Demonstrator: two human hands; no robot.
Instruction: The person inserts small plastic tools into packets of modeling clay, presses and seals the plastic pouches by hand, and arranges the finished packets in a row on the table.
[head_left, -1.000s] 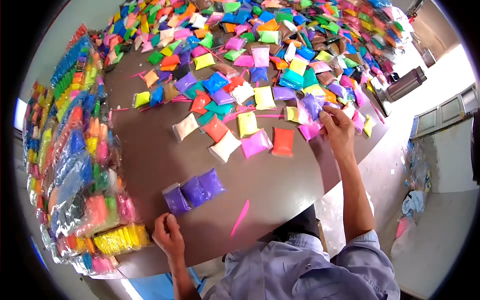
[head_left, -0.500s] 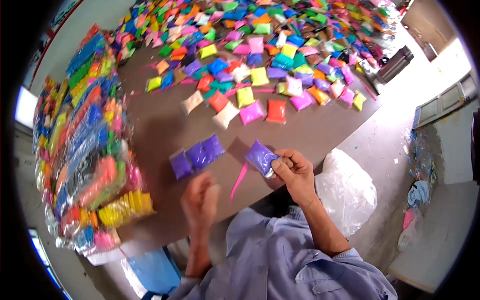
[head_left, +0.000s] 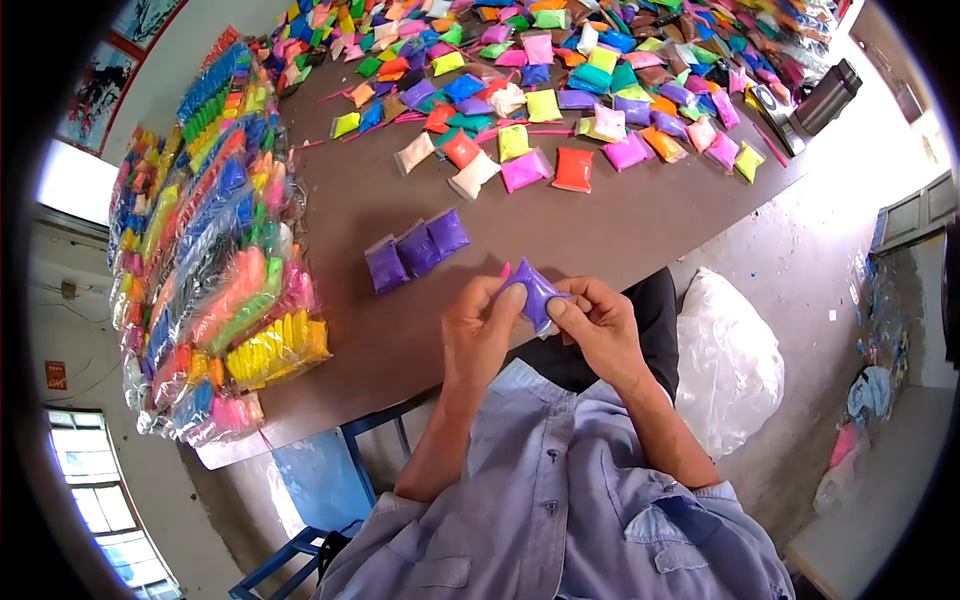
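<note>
Between my two hands, close to the table's front edge, is a purple packet [head_left: 533, 292]. My left hand [head_left: 485, 325] pinches its left side with the thumb on top. At its right side my right hand [head_left: 598, 325] grips the packet between thumb and fingers. Three purple packets [head_left: 418, 248] lie side by side on the table, up and left of my hands. A bit of pink strip [head_left: 506, 270] shows beside the fingers of my left hand. Farther back, a red packet [head_left: 573, 170] and a pink packet [head_left: 525, 171] lie flat.
Loose coloured packets [head_left: 610, 80] cover the back of the brown table [head_left: 350, 330]. Bagged rows of packets [head_left: 220, 260] are stacked along the left side. A metal flask [head_left: 828, 97] is at the back right. A white plastic bag [head_left: 728, 360] rests on the floor at right.
The purple packet was taken from the back right and brought to the front edge. My left hand has moved right and now grips it too. The view has shifted.
</note>
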